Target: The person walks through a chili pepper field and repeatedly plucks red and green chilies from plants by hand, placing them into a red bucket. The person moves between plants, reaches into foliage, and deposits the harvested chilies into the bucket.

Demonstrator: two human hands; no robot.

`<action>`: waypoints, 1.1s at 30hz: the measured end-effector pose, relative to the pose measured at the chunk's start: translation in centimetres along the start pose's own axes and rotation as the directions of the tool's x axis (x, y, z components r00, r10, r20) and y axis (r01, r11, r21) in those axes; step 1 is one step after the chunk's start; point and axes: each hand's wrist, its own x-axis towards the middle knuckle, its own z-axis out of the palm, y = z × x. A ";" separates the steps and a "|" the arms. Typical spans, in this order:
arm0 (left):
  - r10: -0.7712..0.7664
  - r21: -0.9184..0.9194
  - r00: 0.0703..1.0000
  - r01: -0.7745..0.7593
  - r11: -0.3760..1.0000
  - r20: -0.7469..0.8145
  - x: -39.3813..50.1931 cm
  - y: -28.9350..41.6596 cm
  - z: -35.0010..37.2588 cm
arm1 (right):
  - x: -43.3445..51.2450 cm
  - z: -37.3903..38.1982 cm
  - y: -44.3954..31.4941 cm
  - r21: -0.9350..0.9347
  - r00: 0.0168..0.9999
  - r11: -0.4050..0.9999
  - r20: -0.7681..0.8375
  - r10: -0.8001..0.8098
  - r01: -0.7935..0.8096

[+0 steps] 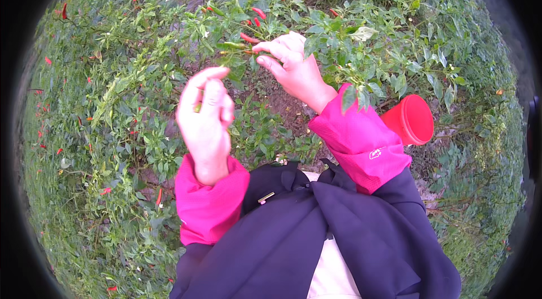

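My right hand [292,64] reaches into the chili plants, its thumb and forefinger slightly apart at the end of an orange-brown chili pepper [250,52]; whether they touch it I cannot tell. Just above those fingertips are a red chili [249,38] and a green chili [235,45]. To the left, my left hand [206,108] is raised with its fingers curled inward; its palm is mostly hidden, so any contents cannot be made out. More red chilies [258,13] hang farther up on the same plants.
A red plastic bucket [391,121] lies tilted among the plants beside my right sleeve, its mouth facing right. Dense chili bushes [127,121] surround me, dotted with red fruit. Bare soil [288,110] shows between the plants below my hands. A leafy branch [349,98] overlaps my right sleeve.
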 end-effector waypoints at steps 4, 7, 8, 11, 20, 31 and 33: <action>0.200 0.525 0.979 -0.191 0.830 0.039 4.7 2.3 -1.0 | -2.3 0.1 -1.6 0.163 0.987 0.986 0.161 0.012 -0.039; -0.083 0.851 0.921 -0.315 0.420 0.382 7.4 0.9 -1.1 | -3.6 -0.6 -2.7 0.235 0.986 0.972 0.158 -0.047 0.009; -0.232 0.880 0.867 -0.367 0.301 0.441 7.7 0.0 -1.1 | -4.0 -1.0 -2.9 0.265 0.990 0.963 0.141 0.002 -0.040; -0.583 0.938 0.743 -0.325 0.117 0.330 7.0 -2.5 -1.8 | -5.1 -2.0 -2.9 0.383 0.955 0.875 0.136 0.264 -0.296; -0.411 0.685 0.609 -0.322 0.654 0.678 5.1 -7.3 -4.0 | -5.7 -2.3 -1.2 0.181 0.939 0.957 0.302 0.163 -0.225; -0.413 -0.222 0.906 0.423 0.879 0.092 5.2 -7.4 -3.1 | -4.0 -2.3 -0.8 0.623 0.799 0.504 0.417 0.434 -0.599; -0.263 -0.528 0.962 0.261 0.808 0.074 7.2 -5.7 -4.1 | -3.5 -2.2 -1.2 0.402 0.811 0.709 0.375 0.450 -0.579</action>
